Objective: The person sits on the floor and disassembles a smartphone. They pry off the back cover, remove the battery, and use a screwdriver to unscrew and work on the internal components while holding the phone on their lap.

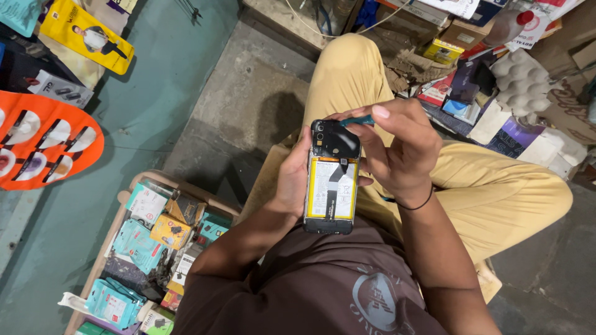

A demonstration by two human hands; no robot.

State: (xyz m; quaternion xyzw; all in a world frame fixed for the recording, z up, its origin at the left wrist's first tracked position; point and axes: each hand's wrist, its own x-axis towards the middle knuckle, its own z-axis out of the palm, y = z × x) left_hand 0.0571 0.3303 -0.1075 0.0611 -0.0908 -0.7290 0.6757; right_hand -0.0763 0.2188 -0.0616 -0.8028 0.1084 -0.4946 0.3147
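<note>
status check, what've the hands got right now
Left hand grips opened phone, back off, battery showing. Right hand holds teal tool at its top end. Nothing in the way.

The left hand (292,177) wraps behind the opened phone (332,186), so its palm and most fingers are hidden, as is the phone's left edge. The right hand (397,149) covers the phone's upper right corner and all but the teal handle of the tool (357,121); its tip cannot be seen. The phone's small parts near the camera are too small to tell. The person's head and lower torso are cut off by the bottom edge. The tray (133,186) of packets runs past the bottom edge, the orange card (37,149) past the left, and the egg carton (521,80) sits among clutter clipped at the top.
</note>
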